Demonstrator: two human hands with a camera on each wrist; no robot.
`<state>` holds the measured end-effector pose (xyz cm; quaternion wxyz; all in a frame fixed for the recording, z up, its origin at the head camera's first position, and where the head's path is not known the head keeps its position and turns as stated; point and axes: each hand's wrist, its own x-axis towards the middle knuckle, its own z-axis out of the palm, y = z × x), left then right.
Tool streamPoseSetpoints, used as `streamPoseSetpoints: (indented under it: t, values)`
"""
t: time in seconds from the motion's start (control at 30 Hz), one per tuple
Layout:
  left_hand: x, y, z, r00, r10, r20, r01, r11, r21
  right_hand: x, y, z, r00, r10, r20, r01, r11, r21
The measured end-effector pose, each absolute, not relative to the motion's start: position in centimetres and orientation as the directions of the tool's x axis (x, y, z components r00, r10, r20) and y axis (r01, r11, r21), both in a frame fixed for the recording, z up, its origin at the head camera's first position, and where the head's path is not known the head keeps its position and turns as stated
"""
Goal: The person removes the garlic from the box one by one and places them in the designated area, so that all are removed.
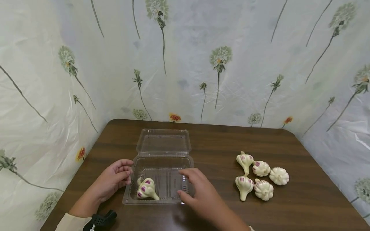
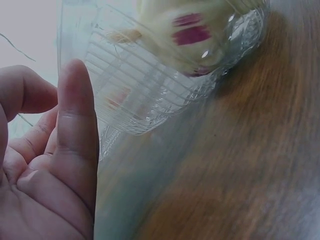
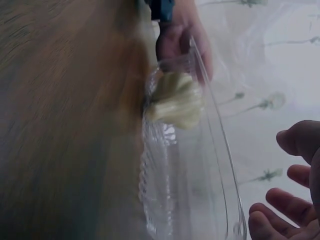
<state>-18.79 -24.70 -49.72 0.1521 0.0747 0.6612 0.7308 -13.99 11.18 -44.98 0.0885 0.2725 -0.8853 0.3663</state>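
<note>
A clear plastic clamshell box (image 1: 170,183) lies with its lid folded back on the table. Inside, at its left end, rests one garlic bulb (image 1: 146,189) with purple marks, also seen through the plastic in the left wrist view as a garlic bulb (image 2: 190,37). My left hand (image 1: 114,179) is beside the box's left edge, fingers loosely bent; whether they touch the rim I cannot tell. Over the box's right end is my right hand (image 1: 199,192), thumb and fingers spread apart with nothing between them. In the right wrist view, that right hand (image 3: 295,190) is beside the box wall.
To the right on the brown wooden table (image 1: 214,141) several more garlic bulbs (image 1: 261,168) lie in a cluster. A dandelion-patterned sheet (image 1: 185,64) hangs behind the table and along both sides. A black band (image 1: 99,220) is on the left wrist.
</note>
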Motion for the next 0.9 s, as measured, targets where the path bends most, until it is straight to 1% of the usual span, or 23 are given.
streamPoseSetpoints:
  t: [0.13, 0.37, 0.67, 0.9]
  values:
    - [-18.8, -24.6, -49.7, -0.942, 0.323, -0.091, -0.122, -0.076, 0.990, -14.0, 10.5, -44.9, -0.838, -0.428, 0.338, -0.543, 0.602, -0.585]
    - [-18.9, -24.6, -49.6, -0.941, 0.328, -0.084, -0.114, -0.072, 0.991, -14.2, 9.6, -44.8, -0.843, -0.442, 0.308, -0.534, 0.606, -0.590]
    - [-18.7, -24.8, -49.6, -0.942, 0.325, -0.084, -0.112, -0.069, 0.991, -14.8, 8.5, -43.6, -0.866, -0.485, 0.122, -0.449, 0.648, -0.615]
    - [-18.7, -24.7, -49.5, -0.943, 0.323, -0.082, -0.107, -0.063, 0.992, -14.8, 7.6, -42.9, -0.860, -0.505, 0.074, -0.434, 0.647, -0.627]
